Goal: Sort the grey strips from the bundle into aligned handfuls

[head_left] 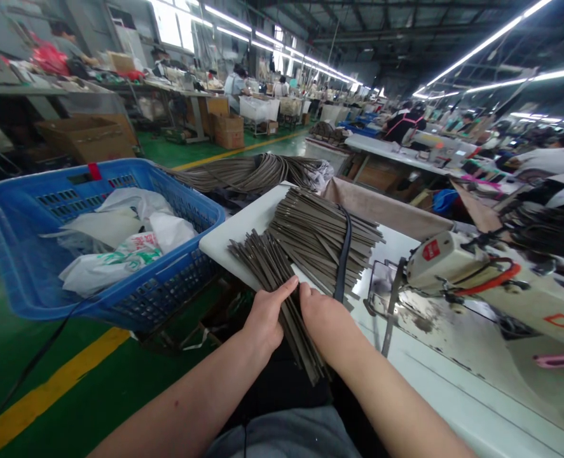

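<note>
- The left hand [265, 312] was closed round the bundle of strips [267, 261], its thumb laid along the top; its other fingers went under and were mostly hidden.
- The right hand [327, 315] was clenched on the same bundle from the other side, its fingers curled in beside the left thumb; the two hands were nearly touching.
- The bundle of strips, grey-brown and thin, ran between both sets of fingers; its upper ends fanned out over the corner of the white table [231, 238], and its lower ends hung below the fingers, above the person's lap [286, 436].
- Just beyond the right fingers lay the wider pile of strips [310, 229], spread on the tabletop; a dark strap [344, 254] crossed it, its near end close to the right hand.
- To the right of the fingers stood the sewing machine [453, 257]; a single loose strip [393, 312] lay between it and the right hand.
- To the left of the fingers, well apart, sat the blue basket [152, 305]; white plastic bags [119, 254], some with green and red print, lay inside it.
- Farther ahead of the fingers, past the table, a long coil of strips [243, 172] was heaped; yellow lines [57, 381] marked the green floor [84, 346].
</note>
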### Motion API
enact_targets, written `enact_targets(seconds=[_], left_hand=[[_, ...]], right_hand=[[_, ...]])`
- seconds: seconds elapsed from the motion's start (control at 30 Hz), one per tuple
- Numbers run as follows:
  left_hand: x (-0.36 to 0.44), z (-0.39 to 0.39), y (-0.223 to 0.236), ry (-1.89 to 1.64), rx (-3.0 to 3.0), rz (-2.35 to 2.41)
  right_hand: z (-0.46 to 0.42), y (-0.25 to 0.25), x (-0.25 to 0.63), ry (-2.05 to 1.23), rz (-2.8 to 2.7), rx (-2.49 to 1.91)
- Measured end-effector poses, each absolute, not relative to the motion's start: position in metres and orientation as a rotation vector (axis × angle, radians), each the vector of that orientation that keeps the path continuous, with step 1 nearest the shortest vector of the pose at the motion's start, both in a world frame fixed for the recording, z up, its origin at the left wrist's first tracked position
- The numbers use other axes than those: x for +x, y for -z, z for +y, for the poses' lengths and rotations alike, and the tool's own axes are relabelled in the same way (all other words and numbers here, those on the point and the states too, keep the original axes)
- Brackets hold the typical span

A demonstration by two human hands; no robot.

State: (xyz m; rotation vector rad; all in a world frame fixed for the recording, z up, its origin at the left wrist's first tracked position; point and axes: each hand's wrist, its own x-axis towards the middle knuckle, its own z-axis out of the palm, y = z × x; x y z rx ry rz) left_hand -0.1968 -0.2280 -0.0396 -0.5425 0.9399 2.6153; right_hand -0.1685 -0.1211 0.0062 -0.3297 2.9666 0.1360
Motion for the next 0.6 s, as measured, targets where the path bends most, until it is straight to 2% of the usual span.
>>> enact_targets(seconds=[0.13,0.23,0.3,0.47,0.53,0.6], left_hand=[[-0.198,-0.227,0.041,-2.599,-0.629,1.004],[-0.202,-0.228,0.044,-2.591,-0.718,1.063],[-0.204,-0.230,0.045,-2.600,-0.759,1.077],[-0.208,-0.236,0.044,-2.610,-0.761,1.041],[-0.207,-0.241,0.044,-2.603,-0.789,1.045],[-0.205,-0.247,0.043,-2.610,-0.806,1.039]], right_hand=[[-0.134,-0.008,-0.156,-0.292,2.997,-0.567],[-0.130,-0.010,-0.149,-0.169,2.959,-0.576],[-0.119,-0.014,-0.146,0.080,2.923,-0.588],[-0.070,-0.013,-0.155,1.049,2.669,-0.650],[-0.055,0.000,-0.162,1.234,2.702,-0.558],[-0.046,0.019,-0.167,1.205,2.840,-0.482]])
